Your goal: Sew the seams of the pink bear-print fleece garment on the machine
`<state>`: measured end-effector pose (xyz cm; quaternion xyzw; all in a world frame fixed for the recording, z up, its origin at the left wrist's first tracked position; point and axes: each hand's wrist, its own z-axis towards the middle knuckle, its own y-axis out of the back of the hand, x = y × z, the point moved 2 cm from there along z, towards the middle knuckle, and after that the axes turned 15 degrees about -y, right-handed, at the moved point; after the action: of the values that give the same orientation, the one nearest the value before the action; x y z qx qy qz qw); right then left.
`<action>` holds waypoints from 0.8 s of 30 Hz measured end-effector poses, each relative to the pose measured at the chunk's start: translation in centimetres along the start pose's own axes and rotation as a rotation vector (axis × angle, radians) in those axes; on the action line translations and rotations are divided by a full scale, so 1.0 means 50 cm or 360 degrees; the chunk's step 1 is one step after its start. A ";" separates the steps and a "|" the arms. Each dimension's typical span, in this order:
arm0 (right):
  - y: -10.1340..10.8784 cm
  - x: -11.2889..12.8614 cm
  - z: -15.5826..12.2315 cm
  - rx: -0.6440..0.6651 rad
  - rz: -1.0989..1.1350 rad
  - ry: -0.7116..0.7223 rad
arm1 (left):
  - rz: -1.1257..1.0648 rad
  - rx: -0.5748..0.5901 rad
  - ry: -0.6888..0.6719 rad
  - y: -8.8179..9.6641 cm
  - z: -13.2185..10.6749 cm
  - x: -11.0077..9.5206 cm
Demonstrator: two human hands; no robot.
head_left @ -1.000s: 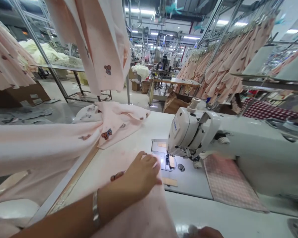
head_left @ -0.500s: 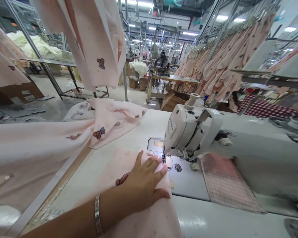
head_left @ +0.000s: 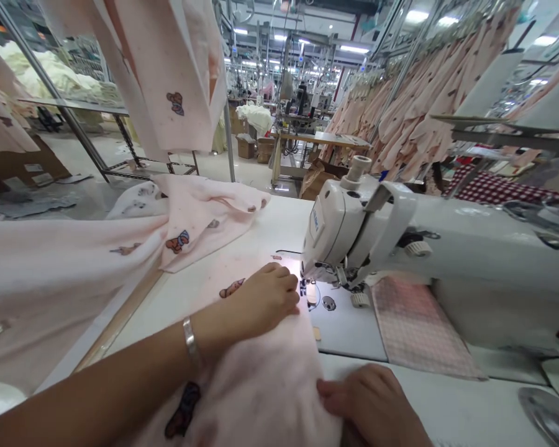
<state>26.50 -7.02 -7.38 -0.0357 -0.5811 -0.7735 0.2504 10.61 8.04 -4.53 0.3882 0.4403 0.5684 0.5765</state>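
Cloth (head_left: 279, 372), soft pink, lies across the white table (head_left: 451, 403), its right edge just beside the foot (head_left: 302, 287) of the sewing machine (head_left: 335, 230). And look at the left hand (head_left: 270, 297): palm down on that cloth, fingers curled and pressed together, the knuckles near the machine's foot! Whether those fingertips pinch a fold, I cannot tell from here. A bracelet (head_left: 189, 337) glints on that wrist, a bear print (head_left: 231, 288) shows past the forearm, and another, dark and blurred, sits nearer the front.

Down at the front comes the right hand (head_left: 370, 397), its fingers bent and close together, one tip at the cloth's right edge; the underside is hidden, so no call on whether it pinches. Bright light falls by the foot, right where cloth meets metal plate (head_left: 349, 332). On the right, under the machine's arm, a pink checked piece (head_left: 419, 329) lies partly over that plate.

Over to the left, a heap of printed fabric (head_left: 205, 217) rests on the table's far corner, spilling over the side. Above it, a pink garment (head_left: 177, 81) hangs, and across the room a whole row of clothes (head_left: 423, 105) fills the right side!
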 end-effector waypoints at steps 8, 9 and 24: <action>0.027 0.046 0.035 0.0011 0.0612 -0.0563 | 0.0098 -0.0337 0.0524 -0.029 -0.002 -0.242; 0.030 0.048 0.035 0.0037 0.0621 -0.0508 | 0.0090 -0.0338 0.0584 -0.037 -0.010 -0.245; 0.022 0.040 0.057 0.0201 0.0611 -0.0415 | -0.1115 -0.0416 0.1021 -0.010 -0.058 -0.187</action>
<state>24.59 -5.32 -4.79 -0.2295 -0.6384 -0.6626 0.3174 8.36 -1.47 -5.30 -0.0535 0.6247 0.4818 0.6122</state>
